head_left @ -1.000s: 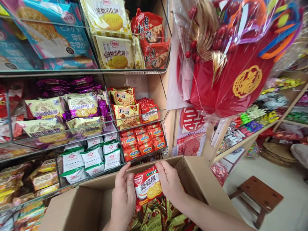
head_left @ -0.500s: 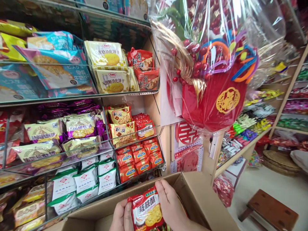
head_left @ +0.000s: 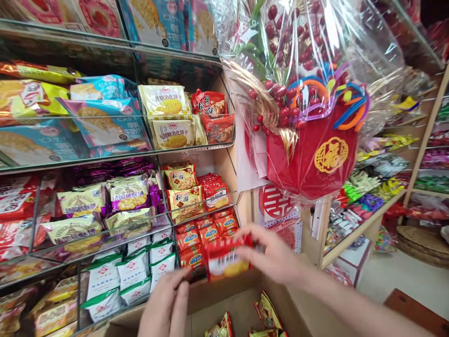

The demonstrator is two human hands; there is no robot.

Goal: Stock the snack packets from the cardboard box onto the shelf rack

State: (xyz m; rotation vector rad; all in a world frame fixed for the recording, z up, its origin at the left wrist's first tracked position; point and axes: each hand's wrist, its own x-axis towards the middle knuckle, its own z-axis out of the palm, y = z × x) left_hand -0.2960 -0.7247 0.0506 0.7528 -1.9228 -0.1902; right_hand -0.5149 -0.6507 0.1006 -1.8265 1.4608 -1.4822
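Note:
A red cookie packet (head_left: 228, 264) with white and yellow on its front is held up over the cardboard box, smeared by motion. My right hand (head_left: 270, 252) grips it from the right and top edge. Just left of the packet is my left hand (head_left: 168, 299), loosely curled, thumb and forefinger slightly apart, with nothing visible in it. Below both hands, the open cardboard box (head_left: 206, 299) contains a few gold-and-red packets (head_left: 268, 311). Ahead, a shelf compartment holds similar red packets (head_left: 214, 192) beside yellow ones (head_left: 184, 201).
Small orange-red packs (head_left: 189, 238) and white-green packs (head_left: 128, 271) fill the lower shelf behind clear front panels (head_left: 140, 224). A plastic-wrapped red bag arrangement (head_left: 308, 159) hangs at the upper right. A brown stool (head_left: 414, 313) stands on the floor at right.
The red packet has moved up toward the shelf in my right hand. My left hand has come off its left edge. The view has tilted, showing more packets inside the box.

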